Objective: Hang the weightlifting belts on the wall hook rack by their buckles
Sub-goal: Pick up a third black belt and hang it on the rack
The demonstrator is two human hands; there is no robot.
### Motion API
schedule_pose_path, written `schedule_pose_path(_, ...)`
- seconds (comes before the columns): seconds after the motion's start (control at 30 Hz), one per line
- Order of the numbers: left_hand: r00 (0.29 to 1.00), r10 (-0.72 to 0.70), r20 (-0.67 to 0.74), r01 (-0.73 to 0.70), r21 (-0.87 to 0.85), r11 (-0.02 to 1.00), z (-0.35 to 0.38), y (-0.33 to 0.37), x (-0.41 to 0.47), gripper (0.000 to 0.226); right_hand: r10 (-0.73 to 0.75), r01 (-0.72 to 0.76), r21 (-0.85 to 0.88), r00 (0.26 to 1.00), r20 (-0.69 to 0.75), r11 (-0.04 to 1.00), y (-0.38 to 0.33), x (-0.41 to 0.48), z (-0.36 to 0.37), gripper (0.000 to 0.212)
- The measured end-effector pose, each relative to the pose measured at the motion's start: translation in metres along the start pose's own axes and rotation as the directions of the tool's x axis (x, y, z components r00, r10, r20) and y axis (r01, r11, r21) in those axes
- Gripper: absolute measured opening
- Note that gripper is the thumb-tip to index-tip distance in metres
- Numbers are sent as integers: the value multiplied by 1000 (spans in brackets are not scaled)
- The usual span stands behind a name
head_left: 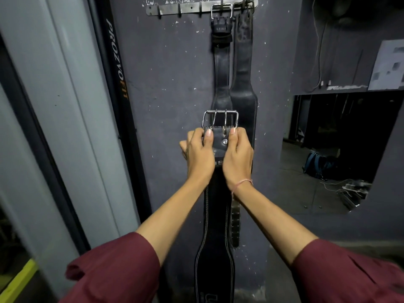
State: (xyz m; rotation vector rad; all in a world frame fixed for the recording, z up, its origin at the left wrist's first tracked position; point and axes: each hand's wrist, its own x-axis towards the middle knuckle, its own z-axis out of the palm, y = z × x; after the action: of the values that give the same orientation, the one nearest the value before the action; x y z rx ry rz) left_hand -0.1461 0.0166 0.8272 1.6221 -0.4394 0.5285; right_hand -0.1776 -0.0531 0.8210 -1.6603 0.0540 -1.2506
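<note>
Head cam is looking at a dark wall (170, 84). Over on the left, a black upright (117, 62) with PROZVOFIT lettering is running up beside it. The left hand (197, 149) is gripping the left edge of a black belt (216, 226) just under its buckle (220, 119), thumb lying on the front. The right hand (238, 154) is doing the same on the right edge, so both are clamping the belt's top end. The silver two-prong buckle is sticking up above the thumbs, well below the hook rack (196, 7) along the wall's top edge. The rest of the belt is hanging straight down between the forearms.

Two hung belts (222, 62) are dangling from the rack's right end. The left one is hooked by its buckle. The right one's top is blurry, so I can't quite tell how it's hooked. Far right, a blue backpack (317, 165) is sitting on the floor.
</note>
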Motion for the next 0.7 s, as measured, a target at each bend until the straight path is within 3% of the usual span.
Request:
schedule_pose_path(0.2,999,28,42,-22,-125,992,-6,-13,34,31,26,-30,69,999,48,997,14,26,29,37)
schedule_pose_path(0.33,992,86,95,-78,-84,993,-9,-28,76,26,4,-5,115,1000,16,993,18,58,60,39)
schedule_pose_path(0.53,979,201,11,-201,-37,979,2,-41,161,31,-73,73,-1,997,-28,997,13,118,111,39)
schedule_pose_path(0.7,950,306,-54,-306,10,952,20,-40,230,28,-64,70,47,992,-106,996,17,185,149,47)
